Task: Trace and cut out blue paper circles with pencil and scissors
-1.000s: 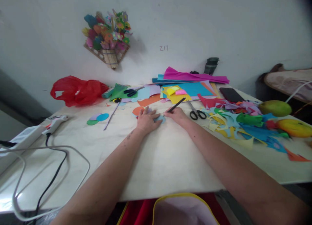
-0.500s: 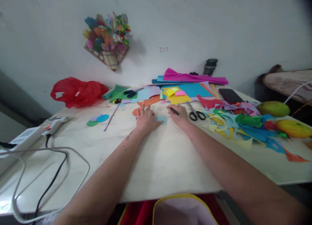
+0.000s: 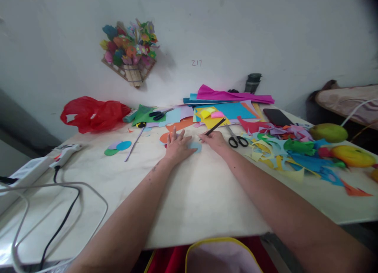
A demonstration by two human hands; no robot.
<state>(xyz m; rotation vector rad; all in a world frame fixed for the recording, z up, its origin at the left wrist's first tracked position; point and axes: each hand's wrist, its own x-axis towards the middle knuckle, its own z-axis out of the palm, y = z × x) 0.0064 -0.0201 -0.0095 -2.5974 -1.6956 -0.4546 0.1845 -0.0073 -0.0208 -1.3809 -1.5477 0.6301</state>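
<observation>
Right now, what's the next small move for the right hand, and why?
Probably a light stroke with the dark pencil on the light-blue paper: the right hand holds it, lower end near the paper, and the left hand has its thumb over the paper.

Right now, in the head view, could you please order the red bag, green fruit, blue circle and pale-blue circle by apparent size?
1. Red bag
2. Green fruit
3. Blue circle and pale-blue circle: alike, unranked; left fingers partly cover the latter.
</observation>
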